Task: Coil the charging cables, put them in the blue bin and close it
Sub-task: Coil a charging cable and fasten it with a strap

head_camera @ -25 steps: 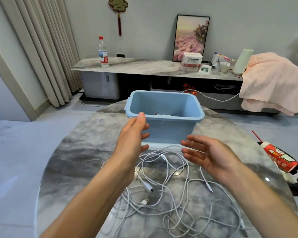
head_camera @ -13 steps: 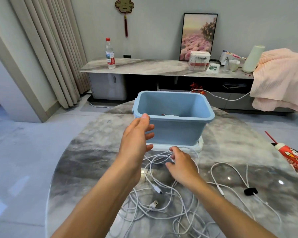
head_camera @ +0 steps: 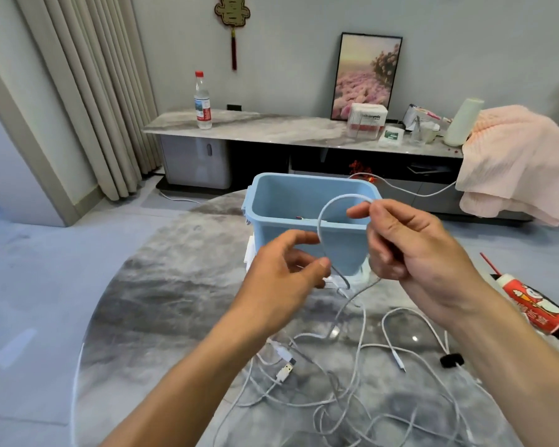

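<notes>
Both hands are raised above the round marble table [head_camera: 162, 295], in front of the blue bin [head_camera: 307, 201]. The right hand [head_camera: 410, 250] pinches a white charging cable [head_camera: 323, 217] between thumb and forefinger. From the pinch the cable arcs up and over to the left, then curves down in front of the bin's near wall, forming an open loop. The left hand [head_camera: 288, 269] sits just left of the loop's lower part, fingers partly curled, thumb and forefinger apart; whether it touches the cable cannot be determined.

The bin stands open near the far edge of the table, resting on a white lid [head_camera: 249, 256] that shows at its base. A small item lies inside the bin; its type cannot be determined.

The remaining white cables [head_camera: 352, 391] lie in a loose tangle on the near half of the table, between the forearms, with USB plugs [head_camera: 286, 371] visible. A black cable tie [head_camera: 451, 360] lies near the right edge. A red-and-white packet [head_camera: 526, 304] lies at the right edge.
</notes>
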The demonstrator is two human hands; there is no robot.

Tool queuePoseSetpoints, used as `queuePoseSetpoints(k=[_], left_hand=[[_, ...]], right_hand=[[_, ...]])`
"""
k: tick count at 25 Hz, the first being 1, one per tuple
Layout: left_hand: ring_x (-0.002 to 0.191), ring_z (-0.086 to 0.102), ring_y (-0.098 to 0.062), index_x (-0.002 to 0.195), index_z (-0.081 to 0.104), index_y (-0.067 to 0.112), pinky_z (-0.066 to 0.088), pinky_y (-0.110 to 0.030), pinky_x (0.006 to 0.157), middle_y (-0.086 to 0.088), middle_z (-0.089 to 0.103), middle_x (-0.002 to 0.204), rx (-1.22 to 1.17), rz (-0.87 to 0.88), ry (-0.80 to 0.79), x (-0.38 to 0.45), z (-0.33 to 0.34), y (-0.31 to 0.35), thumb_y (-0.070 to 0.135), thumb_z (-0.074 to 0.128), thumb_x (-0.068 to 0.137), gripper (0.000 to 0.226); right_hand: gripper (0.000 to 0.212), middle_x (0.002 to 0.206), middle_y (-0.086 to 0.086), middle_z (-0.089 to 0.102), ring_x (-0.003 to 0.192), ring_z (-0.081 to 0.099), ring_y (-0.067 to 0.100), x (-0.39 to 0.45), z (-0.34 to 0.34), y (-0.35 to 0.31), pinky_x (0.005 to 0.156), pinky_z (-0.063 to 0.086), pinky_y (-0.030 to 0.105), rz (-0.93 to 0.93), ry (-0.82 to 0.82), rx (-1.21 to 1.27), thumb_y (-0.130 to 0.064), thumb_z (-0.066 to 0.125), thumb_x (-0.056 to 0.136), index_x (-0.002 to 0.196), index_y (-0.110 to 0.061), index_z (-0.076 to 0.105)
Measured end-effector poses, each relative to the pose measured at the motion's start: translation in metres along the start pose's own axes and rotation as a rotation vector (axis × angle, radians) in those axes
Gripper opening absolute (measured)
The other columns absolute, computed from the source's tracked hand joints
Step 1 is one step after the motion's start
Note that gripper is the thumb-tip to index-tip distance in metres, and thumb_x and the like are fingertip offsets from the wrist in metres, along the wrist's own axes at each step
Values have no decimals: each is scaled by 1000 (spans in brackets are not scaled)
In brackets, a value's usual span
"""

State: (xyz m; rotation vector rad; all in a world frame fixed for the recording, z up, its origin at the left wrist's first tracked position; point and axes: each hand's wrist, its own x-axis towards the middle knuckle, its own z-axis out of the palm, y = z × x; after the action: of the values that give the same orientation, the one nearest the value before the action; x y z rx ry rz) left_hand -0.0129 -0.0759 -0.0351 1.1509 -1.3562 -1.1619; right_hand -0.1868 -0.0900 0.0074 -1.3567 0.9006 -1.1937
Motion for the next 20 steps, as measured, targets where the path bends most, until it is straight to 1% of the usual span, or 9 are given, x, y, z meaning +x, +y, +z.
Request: queuePoseSetpoints(k=[3, 5, 7, 8, 11, 13, 15, 18, 20], left_hand=[[71, 58, -12, 99, 68, 23, 46, -27, 71, 4, 64, 78, -100, -72, -56, -6, 6, 1, 24, 78, 79, 22], [73, 57, -11, 86, 68, 21, 44, -30, 75, 4, 64, 77, -115, -61, -10, -5, 9, 3, 26, 66, 91, 8], [65, 59, -12, 82, 61, 15, 44, -38, 77, 6, 63, 66, -239, 35, 62, 0, 3, 9, 26, 55, 96, 19], [57, 55, -9, 82, 59, 14, 45, -39, 74, 9, 58, 59, -176, 158, 96, 2, -4, 11, 25, 55, 96, 18], [48, 38, -6, 81, 60, 21, 34, -29, 53, 11, 44, 50, 631, 510, 100, 12, -30, 7, 29, 66, 91, 14], [47, 36, -7, 78, 60, 24, 28, -29, 51, 10, 44, 48, 911, 467, 183, 21, -49, 5, 31, 70, 88, 16], [47, 33, -8, 75, 62, 20, 29, -28, 49, 9, 43, 48, 698, 325, 251, 27, -67, 4, 28, 72, 86, 17], [51, 35, -15, 74, 65, 9, 35, -24, 43, -9, 48, 59, 33, 89, 118, 24, -66, 16, 14, 73, 79, 10], [43, 25, -11, 73, 63, 6, 24, -17, 39, 0, 38, 50, -67, -28, -6, 17, -51, 17, 11, 74, 74, 12]], right_hand=[[24, 52, 4, 40, 42, 20, 10, -16, 1, -7, 49, 8, 33, -37, -24, 53, -29, 53, 90, 88, -19, 75], [24, 51, 4, 41, 42, 23, 10, -17, -3, -9, 44, 11, 27, -53, 0, 34, -29, 54, 88, 86, -17, 76], [22, 49, -1, 41, 42, 28, 8, -15, -14, -10, 41, 19, 19, -107, 147, -99, -29, 57, 89, 83, -17, 76], [20, 49, -4, 41, 44, 31, 8, -15, -22, -10, 42, 24, 16, -171, 226, -248, -26, 59, 92, 83, -19, 76], [17, 48, -8, 42, 47, 33, 7, -12, -44, -14, 45, 29, 14, -324, 383, -488, -22, 59, 97, 88, -24, 74], [14, 45, -10, 40, 41, 28, 6, -9, -71, -20, 39, 23, 17, -302, 522, -276, -22, 59, 96, 88, -21, 71], [16, 46, -9, 38, 34, 22, 5, -9, -102, -25, 35, 15, 16, -202, 627, -36, -29, 59, 93, 84, -19, 66], [23, 57, 1, 42, 32, 27, 5, -9, -126, 6, 32, 18, 13, 155, 598, 49, -26, 51, 98, 85, -13, 65], [27, 83, 11, 61, 55, 56, 18, -10, -119, 34, 46, 46, 24, 415, 531, -451, -29, 59, 89, 108, -11, 65]])
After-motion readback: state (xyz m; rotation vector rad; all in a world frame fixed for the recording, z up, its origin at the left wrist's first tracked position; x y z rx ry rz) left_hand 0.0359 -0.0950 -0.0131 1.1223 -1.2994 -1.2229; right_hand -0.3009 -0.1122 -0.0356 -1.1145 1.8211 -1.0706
